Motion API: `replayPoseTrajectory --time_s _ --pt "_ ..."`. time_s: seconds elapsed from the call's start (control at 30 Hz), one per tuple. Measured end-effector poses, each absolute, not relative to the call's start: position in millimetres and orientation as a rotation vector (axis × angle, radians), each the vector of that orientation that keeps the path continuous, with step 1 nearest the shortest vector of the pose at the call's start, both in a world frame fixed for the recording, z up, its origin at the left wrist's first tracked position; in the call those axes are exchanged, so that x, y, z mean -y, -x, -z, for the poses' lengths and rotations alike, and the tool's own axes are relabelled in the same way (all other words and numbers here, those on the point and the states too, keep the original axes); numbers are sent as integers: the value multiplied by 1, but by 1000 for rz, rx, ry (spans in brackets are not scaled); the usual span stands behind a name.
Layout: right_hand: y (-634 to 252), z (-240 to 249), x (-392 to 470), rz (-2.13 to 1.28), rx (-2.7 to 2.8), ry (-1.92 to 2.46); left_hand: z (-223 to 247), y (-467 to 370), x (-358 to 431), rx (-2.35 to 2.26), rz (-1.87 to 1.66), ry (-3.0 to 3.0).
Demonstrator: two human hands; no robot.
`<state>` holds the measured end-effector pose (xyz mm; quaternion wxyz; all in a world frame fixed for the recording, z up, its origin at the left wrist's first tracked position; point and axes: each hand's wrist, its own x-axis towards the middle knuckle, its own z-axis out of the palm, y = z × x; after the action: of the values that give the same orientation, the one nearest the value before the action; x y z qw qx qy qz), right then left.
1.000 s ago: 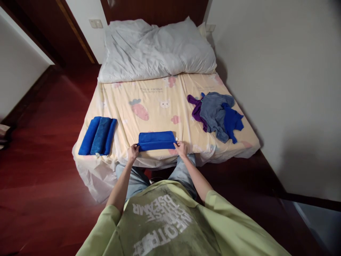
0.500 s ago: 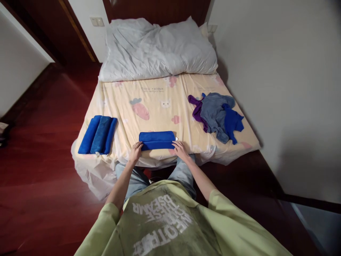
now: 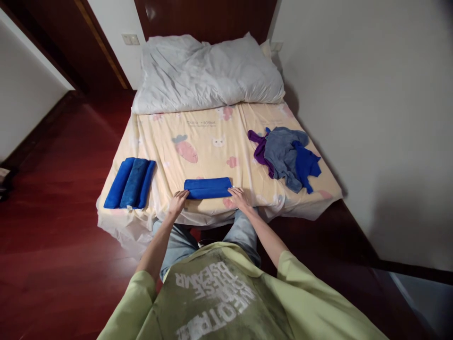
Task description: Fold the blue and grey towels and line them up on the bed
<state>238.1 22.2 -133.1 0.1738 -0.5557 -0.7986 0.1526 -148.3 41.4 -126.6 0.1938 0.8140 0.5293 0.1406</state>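
A folded blue towel point(image 3: 208, 188) lies as a long narrow strip near the front edge of the bed. My left hand point(image 3: 179, 200) grips its left end at the near corner, with fingers closed on the cloth. At the right end, my right hand point(image 3: 239, 197) pinches the other near corner. A crease runs lengthwise along the strip. To the left sit several folded blue towels point(image 3: 130, 183) side by side, one of them a duller blue. On the right is a loose heap of cloths: a purple one point(image 3: 260, 151), a grey-blue one point(image 3: 281, 153) and a bright blue one point(image 3: 307, 165).
The bed point(image 3: 166, 134) has a yellow patterned sheet that hangs over its front edge. A white quilt point(image 3: 208, 75) is bunched at the head end. A white wall point(image 3: 371, 118) runs along the right side, and dark red floor point(image 3: 67, 203) lies to the left.
The towel strip looks slightly narrower from front to back, both hands still at its ends. The whole view has shifted a little, with the bed sitting lower in the picture.
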Motion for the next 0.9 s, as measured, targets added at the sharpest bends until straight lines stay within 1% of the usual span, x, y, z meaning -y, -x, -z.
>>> replayPoseTrajectory --time_s 0.17,0.3,0.4,0.5,0.67,0.9 --pt "-254 141 3 -552 2295 1429 131 165 -10 -1405 -380 -2236" --pt "-253 150 12 -661 2139 1500 144 164 1 -1494 -510 -2057" --pt "-251 153 6 -730 2005 1549 147 159 -4 -1576 -602 -1943" --pt "-250 155 -3 -801 1902 1615 146 155 -11 -1670 -616 -1845" --pt "-245 155 -18 -766 1767 1778 142 151 -23 -1813 -617 -1742" --pt "-235 147 -41 -812 1708 1962 130 144 -49 -1906 -448 -1587"
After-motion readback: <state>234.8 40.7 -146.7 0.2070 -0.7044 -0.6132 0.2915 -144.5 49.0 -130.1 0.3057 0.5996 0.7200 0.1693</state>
